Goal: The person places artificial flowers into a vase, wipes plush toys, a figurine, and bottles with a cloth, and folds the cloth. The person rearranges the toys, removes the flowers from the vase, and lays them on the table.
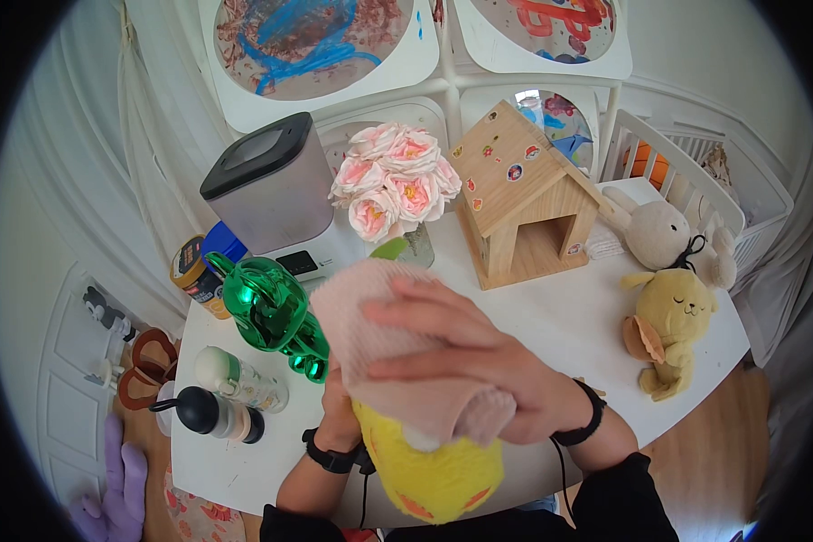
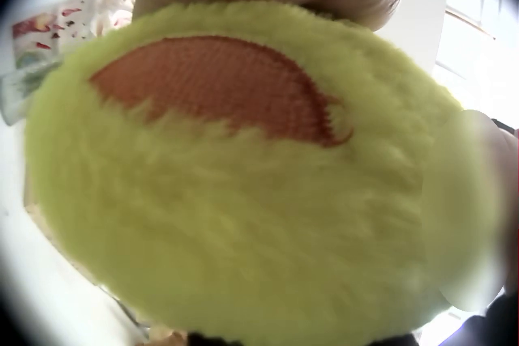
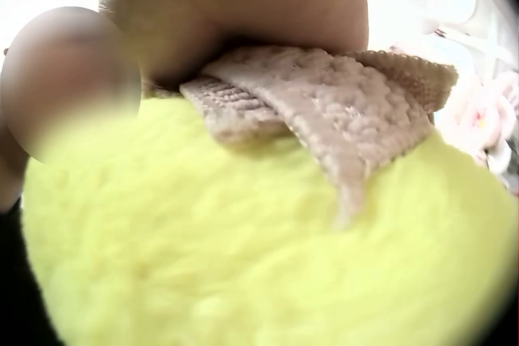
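Pink cloth (image 1: 341, 312) over yellow plush (image 1: 434, 477), nearside of wooden house (image 1: 492, 181)

R hand (image 1: 506, 384): fingers spread wide on cloth. L hand (image 1: 336, 420) beside plush; fingers hidden, can't tell grip. Plush prob. light, soft; hold round body. Table (image 1: 605, 348) edge nearside of house; more room there.

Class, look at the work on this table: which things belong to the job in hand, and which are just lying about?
In the job:
- bright yellow soft toy, gripped by the left hand
- pink cloth, under the right hand

Apparently just lying about:
- wooden house
- pink flowers
- shiny green figure
- two bottles
- rabbit toy
- pale yellow toy
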Demonstrator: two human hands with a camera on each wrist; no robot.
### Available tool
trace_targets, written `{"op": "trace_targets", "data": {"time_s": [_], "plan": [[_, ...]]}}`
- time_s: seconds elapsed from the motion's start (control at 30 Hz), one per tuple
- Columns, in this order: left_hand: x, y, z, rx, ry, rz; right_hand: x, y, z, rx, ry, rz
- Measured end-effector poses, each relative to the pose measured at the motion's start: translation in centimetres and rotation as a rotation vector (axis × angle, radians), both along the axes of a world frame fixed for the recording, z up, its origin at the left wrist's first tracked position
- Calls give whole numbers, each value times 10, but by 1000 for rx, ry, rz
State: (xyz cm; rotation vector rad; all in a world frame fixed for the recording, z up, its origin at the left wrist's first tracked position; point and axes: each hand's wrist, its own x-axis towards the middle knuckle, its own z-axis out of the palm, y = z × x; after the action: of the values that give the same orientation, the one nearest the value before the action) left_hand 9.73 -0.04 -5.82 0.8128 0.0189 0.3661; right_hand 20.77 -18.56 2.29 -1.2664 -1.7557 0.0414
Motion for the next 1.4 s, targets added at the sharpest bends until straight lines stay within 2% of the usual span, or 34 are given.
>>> {"op": "trace_targets", "data": {"time_s": [0.07, 0.1, 0.13, 0.2, 0.23, 0.3, 0.43, 0.5, 0.53, 0.6, 0.73, 0.87, 0.93, 0.97, 1.03, 1.07, 1.13, 1.17, 1.23, 1.27, 1.33, 1.37, 1.4], "plan": [[-2, 6, 1, 36, -50, -74, 0, 9, -10, 93, 594, 167], [-5, 9, -1, -45, -73, -154, -3, 11, -11, 75, 736, 156], [-6, 10, -5, -127, -95, -234, -3, 12, -13, 75, 736, 153], [-5, 5, -9, -194, -143, -228, 0, 15, -17, -14, 1142, 195], [-4, 5, -9, -143, -123, -200, 3, 15, -22, -11, 1143, 194], [-1, 6, -7, -43, -83, -143, 11, 16, -33, -310, 1093, 192], [8, 9, -2, 161, -6, -32, 21, 22, -52, -442, 1074, 239], [13, 11, 2, 264, 28, 23, 24, 26, -59, -554, 1254, 243], [16, 12, 3, 314, 46, 52, 24, 24, -57, -553, 1254, 242], [20, 14, 7, 411, 77, 116, 21, 20, -38, -460, 1487, 113], [24, 18, 13, 603, 143, 254, 36, 17, -41, -362, 1646, 179], [25, 21, 19, 760, 185, 347, 40, 17, -40, -244, 1568, 177], [15, 30, 24, 702, 181, 221, 40, 12, -31, -256, 1509, 120], [5, 29, 31, 706, 179, 215, 42, 12, -33, -248, 1509, 118], [-16, 24, 45, -152, 305, -338, 46, 15, -40, -224, 1423, 75], [-20, 21, 42, -148, 309, -343, 46, 12, -40, -217, 1427, 73], [-28, 17, 36, 38, 267, -318, 47, 9, -40, -108, 1080, -86], [-26, 26, 27, 39, 268, -318, 47, 8, -40, -107, 1080, -85], [-16, 50, 4, 66, 338, -495, 48, 5, -39, -21, 875, -274], [-12, 46, 11, 64, 337, -495, 46, 0, -32, -23, 874, -274], [2, 33, 31, 186, 429, -352, 38, -11, -12, -289, 946, -372], [6, 30, 29, 187, 428, -351, 38, -11, -13, -288, 945, -371], [11, 27, 24, 245, 327, -278, 37, -11, -13, -142, 550, -368]]}}
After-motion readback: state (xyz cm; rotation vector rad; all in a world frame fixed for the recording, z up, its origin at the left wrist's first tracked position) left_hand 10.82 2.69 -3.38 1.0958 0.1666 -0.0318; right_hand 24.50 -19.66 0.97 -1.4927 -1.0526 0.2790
